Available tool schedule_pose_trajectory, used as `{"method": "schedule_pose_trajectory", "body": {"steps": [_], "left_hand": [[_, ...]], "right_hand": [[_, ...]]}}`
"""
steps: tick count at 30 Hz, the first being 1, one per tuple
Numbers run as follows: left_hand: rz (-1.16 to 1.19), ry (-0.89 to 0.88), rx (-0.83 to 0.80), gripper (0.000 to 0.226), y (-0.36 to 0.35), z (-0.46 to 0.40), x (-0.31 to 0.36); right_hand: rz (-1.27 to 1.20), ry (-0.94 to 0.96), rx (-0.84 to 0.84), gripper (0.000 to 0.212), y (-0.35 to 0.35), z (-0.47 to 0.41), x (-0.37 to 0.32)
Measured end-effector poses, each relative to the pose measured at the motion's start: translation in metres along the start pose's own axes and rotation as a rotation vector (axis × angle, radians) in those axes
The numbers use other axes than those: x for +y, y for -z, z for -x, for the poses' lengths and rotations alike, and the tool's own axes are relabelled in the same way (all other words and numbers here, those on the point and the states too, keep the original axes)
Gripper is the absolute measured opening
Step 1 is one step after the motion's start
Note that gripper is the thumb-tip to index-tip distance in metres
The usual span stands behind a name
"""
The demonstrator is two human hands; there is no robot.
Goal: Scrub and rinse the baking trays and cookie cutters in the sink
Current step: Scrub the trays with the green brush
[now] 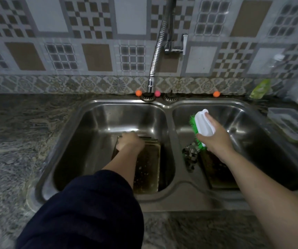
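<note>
Gripping the stacked baking trays (147,159) at frame centre, the left hand (129,141) curls over their far edge; the right hand (214,135) holds the scrub brush (201,126) aloft. Scrubbing seems about to begin: next, bring bristles onto a tray.

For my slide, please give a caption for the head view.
Left hand grips a baking tray in the sink; right hand holds a scrub brush.

My brush (201,128) is white with green bristles; my sleeve (83,211) navy; the wall tiles (90,20) checkered brown and grey.
</note>
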State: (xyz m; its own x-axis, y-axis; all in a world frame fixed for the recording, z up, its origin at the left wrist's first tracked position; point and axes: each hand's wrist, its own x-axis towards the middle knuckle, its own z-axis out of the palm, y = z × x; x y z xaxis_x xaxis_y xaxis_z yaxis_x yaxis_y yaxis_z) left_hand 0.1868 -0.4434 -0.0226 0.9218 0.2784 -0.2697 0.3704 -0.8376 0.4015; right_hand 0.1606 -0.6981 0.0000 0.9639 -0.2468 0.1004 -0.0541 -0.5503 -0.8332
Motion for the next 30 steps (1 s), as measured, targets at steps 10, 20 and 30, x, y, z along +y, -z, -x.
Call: {"method": "schedule_pose_trajectory", "body": {"steps": [10,20,30], "left_hand": [[0.205,-0.411,-0.003,0.047,-0.064,0.045,0.156],[0.16,-0.308,-0.353,0.052,-0.173,0.056,0.192],[0.001,-0.089,-0.495,0.067,-0.237,0.029,0.203]], "right_hand": [[0.179,-0.073,-0.021,0.085,0.073,-0.019,0.064],[0.239,-0.202,-0.252,0.09,0.11,-0.047,0.164],[0.168,-0.243,-0.262,0.084,0.078,-0.092,0.232]]}}
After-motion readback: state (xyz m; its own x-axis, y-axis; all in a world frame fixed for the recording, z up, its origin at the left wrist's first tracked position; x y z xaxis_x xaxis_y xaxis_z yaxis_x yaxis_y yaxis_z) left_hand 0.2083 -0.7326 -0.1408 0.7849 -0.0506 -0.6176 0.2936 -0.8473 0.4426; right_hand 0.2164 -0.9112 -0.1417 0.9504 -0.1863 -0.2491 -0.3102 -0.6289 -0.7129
